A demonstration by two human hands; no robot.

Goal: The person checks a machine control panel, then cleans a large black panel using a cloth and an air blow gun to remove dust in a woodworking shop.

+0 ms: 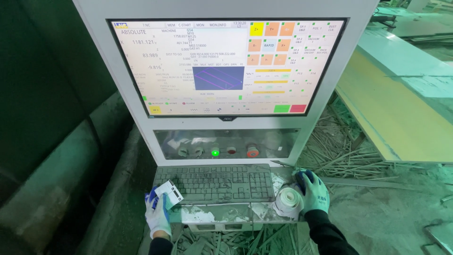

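- Two gloved hands rest at a dusty keyboard (pixel 214 183).
- Left hand (pixel 158 215), fingers closed around a small white card-like device (pixel 169 193), sits at the keyboard's left end.
- Right hand (pixel 314 192), fingers curled over a dark mouse (pixel 302 178), sits right of the keyboard, beside a white tape roll (pixel 288 200).
- Above the keyboard: a button panel (pixel 226 144), then a lit control screen (pixel 226 66).

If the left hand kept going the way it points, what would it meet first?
Probably the keyboard: the left hand, holding a small white device, points up and right toward its near left corner, though depth is unclear.

Dusty console shelf (pixel 222 215) carries keyboard (pixel 214 183) and tape roll (pixel 289 202).
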